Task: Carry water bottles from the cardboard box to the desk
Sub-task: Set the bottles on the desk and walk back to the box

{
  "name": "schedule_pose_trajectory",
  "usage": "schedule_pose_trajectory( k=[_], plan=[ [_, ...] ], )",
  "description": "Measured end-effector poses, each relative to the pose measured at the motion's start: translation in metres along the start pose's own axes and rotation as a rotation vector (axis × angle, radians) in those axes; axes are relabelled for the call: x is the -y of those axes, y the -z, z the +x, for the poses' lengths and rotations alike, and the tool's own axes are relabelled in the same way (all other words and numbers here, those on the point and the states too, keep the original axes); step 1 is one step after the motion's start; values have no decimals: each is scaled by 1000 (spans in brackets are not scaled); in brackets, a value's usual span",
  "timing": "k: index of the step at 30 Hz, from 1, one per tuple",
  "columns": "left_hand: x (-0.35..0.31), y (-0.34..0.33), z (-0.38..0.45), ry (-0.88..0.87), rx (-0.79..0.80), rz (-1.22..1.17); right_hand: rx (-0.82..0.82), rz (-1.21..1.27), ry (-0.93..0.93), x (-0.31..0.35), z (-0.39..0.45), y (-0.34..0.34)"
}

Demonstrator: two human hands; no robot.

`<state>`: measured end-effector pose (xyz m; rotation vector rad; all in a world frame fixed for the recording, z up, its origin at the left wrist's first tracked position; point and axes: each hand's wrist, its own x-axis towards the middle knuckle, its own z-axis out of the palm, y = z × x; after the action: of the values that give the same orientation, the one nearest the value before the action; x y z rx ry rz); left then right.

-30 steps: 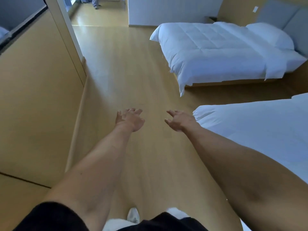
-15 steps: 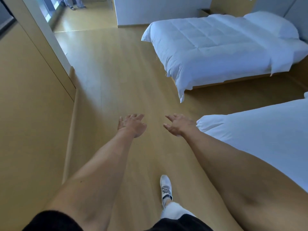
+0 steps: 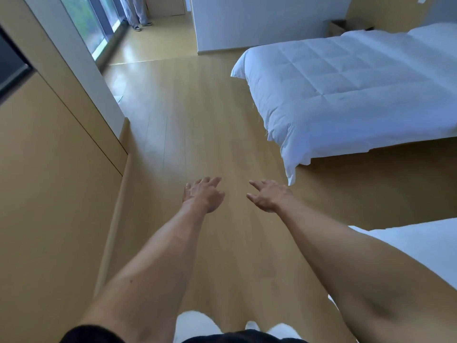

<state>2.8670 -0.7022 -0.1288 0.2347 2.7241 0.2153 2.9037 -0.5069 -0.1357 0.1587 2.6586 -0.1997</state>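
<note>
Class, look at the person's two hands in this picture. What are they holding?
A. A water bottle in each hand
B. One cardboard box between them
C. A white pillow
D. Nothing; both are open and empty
D: the left hand and right hand are stretched out over the bare floor with fingers spread and nothing in them.
</note>
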Motion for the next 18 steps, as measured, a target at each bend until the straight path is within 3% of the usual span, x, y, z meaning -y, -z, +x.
schedule_pose_trajectory(
  k=[9,18],
  plan=[
    [12,41,158,-25,5,-18,19,-15,-14,13,146,56],
    [50,126,343,-88,35,-41,32,-38,-84,55,321,154]
  ],
)
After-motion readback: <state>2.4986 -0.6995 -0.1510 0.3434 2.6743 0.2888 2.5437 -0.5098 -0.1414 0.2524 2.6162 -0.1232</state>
